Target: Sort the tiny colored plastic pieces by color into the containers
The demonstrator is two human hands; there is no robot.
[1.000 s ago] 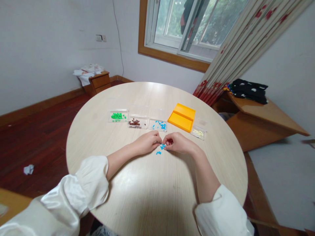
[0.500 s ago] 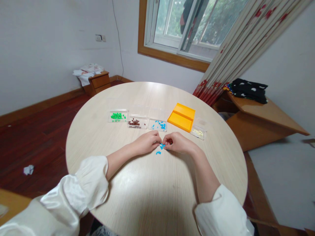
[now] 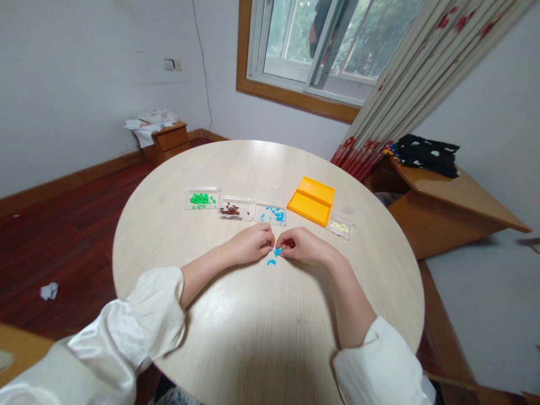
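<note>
My left hand (image 3: 254, 244) and my right hand (image 3: 304, 245) face each other over the table, their fingertips a small gap apart. My right thumb and forefinger are closed on a small blue building block (image 3: 277, 252), one of several joined or lying close together. The left fingers are curled in a pinch; what they hold, if anything, is hidden. A speck of yellow shows between the hands, too small to name. Just in front of the fingers lie a few loose blue blocks (image 3: 272, 262).
Beyond my hands stand clear trays of green pieces (image 3: 199, 199), dark brown pieces (image 3: 230, 210) and blue pieces (image 3: 277, 215). Right of them lie an open yellow case (image 3: 310, 211) and a small tray with pale yellow pieces (image 3: 338, 228). All rest on a round wooden table (image 3: 253, 326).
My left fingertips have drawn slightly left, away from the right ones, widening the gap between the hands. A bit of yellow now shows there. The loose blue blocks have stayed put.
</note>
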